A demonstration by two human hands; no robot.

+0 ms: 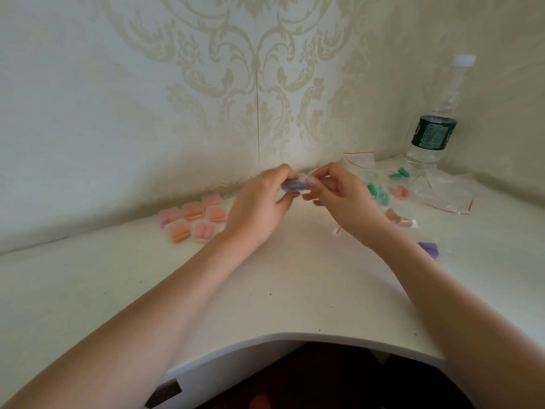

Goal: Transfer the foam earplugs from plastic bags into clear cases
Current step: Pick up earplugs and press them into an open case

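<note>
my left hand [259, 202] pinches a light, slick clear case [292, 185] of squashy purple earplugs; right hand [339, 196] pinches its lid edge.

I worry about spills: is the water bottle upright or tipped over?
Upright. The water bottle stands on its base in the table's far right corner, white cap on top.
</note>
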